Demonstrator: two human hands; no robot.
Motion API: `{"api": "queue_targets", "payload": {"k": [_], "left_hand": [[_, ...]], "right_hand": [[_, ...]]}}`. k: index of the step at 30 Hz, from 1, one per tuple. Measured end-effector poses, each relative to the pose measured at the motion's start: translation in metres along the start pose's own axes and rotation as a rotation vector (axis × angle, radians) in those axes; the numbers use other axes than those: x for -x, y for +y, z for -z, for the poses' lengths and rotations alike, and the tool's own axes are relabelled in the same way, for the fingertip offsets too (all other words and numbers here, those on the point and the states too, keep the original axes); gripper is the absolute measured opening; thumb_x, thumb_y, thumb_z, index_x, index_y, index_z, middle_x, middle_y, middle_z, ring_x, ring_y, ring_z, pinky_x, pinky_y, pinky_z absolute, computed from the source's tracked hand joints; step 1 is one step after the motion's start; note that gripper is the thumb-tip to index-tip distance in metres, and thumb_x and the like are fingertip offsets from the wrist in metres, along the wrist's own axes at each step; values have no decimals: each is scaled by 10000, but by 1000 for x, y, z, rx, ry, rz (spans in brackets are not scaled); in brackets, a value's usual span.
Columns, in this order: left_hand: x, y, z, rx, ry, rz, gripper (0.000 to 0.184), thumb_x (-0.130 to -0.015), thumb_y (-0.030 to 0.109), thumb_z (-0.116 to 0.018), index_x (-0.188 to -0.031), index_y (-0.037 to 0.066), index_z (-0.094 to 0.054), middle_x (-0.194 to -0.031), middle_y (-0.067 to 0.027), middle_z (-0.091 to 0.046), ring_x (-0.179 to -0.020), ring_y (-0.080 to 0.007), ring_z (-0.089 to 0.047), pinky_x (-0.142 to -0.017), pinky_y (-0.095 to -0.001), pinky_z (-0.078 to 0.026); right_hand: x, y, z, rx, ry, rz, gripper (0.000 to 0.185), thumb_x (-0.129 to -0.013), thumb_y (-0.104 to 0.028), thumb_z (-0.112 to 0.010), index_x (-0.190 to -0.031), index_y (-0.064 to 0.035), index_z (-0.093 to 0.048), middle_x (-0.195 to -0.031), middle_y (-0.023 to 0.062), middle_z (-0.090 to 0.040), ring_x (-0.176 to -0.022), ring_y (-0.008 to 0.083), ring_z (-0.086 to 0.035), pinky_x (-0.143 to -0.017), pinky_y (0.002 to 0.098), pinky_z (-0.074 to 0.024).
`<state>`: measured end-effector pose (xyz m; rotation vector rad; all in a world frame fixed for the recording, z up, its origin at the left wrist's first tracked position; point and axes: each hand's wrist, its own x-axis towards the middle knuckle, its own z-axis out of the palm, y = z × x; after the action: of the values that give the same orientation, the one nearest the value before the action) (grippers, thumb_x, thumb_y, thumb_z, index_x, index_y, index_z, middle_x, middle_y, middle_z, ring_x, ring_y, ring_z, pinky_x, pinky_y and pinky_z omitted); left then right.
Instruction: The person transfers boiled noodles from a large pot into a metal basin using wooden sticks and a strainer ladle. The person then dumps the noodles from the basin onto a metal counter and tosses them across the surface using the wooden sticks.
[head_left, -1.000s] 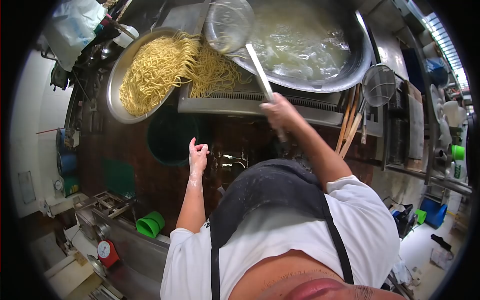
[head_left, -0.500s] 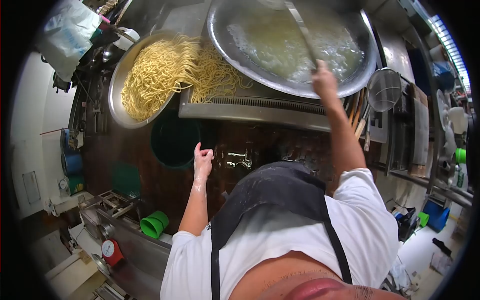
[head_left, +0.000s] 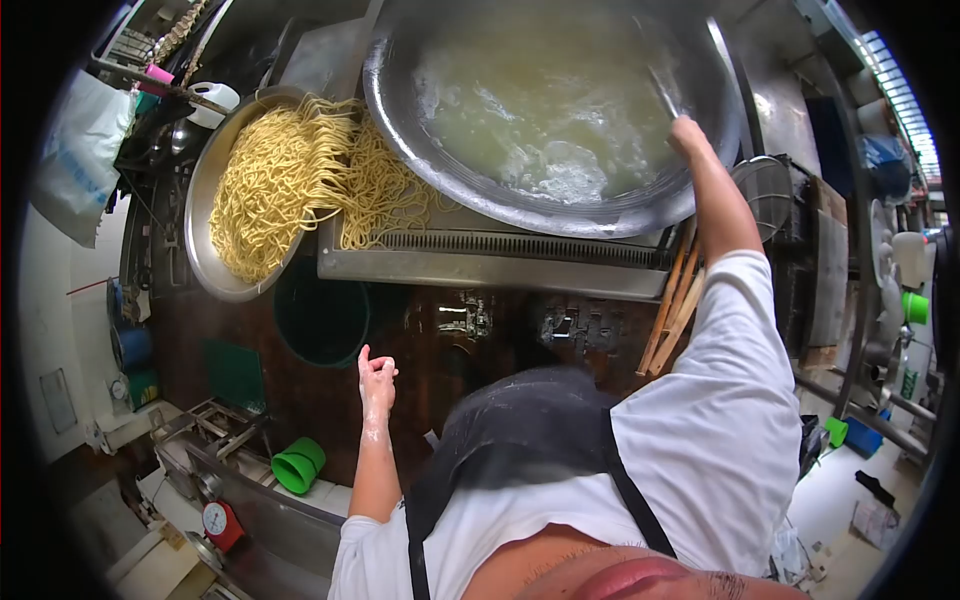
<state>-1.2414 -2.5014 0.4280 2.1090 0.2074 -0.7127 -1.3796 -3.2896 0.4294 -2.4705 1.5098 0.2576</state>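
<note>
My right hand is closed round a long-handled metal utensil. Its far end is hidden in the cloudy, bubbling water of a big metal pan. My left hand hangs over the floor in front of my body, empty, with the index finger pointing out and the others loosely bent. Nearest to it is a dark green tub. Beyond that, yellow noodles heap up in a metal bowl and spill over onto the steel stove top beside the pan.
Wooden-handled tools lean at the stove's front edge, beside a round wire strainer. A bright green bucket and a red dial scale are at lower left. The dark floor looks wet.
My right hand has moved right along the pan's edge, and the utensil's pale end, seen before at the far side, has gone out of sight. My left hand stays low. The view has shifted.
</note>
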Motion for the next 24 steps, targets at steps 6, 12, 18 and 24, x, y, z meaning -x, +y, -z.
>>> {"api": "queue_targets", "payload": {"k": [6, 12, 18, 24], "left_hand": [[14, 0, 1, 42, -5, 8, 717, -915, 108, -635, -1516, 22, -256, -938, -16, -646, -736, -85, -593, -628, -222, -475], [-1, -21, 7, 39, -63, -88, 715, -914, 124, -636, -1509, 0, -260, -930, -23, -651, -735, -90, -600, -674, -232, -492], [-26, -41, 35, 87, -128, -243, 716, -920, 111, -629, -1513, 1, -243, -930, -37, -644, -715, -88, -616, -632, -232, -494], [-29, -66, 78, 178, -198, -297, 720, -919, 118, -657, -1508, 20, -254, -939, -46, -635, -707, -103, -616, -627, -233, -494]], "right_hand": [[63, -78, 7, 13, -238, 93, 211, -853, -22, -505, -932, 46, -688, -820, 246, -707, -790, 346, -730, -624, 472, -569], [183, -88, -49, -66, -427, 322, 273, -805, -125, -588, -1028, 31, -604, -647, 98, -612, -524, 208, -600, -442, 374, -461], [321, -177, -68, -1103, -699, 107, 126, -940, -202, -547, -947, -80, -518, -681, 8, -500, -518, 152, -517, -423, 331, -428], [452, -328, -24, -568, -202, 387, 329, -891, -199, -636, -1108, 20, -521, -870, 210, -669, -842, 345, -684, -740, 439, -536]]}}
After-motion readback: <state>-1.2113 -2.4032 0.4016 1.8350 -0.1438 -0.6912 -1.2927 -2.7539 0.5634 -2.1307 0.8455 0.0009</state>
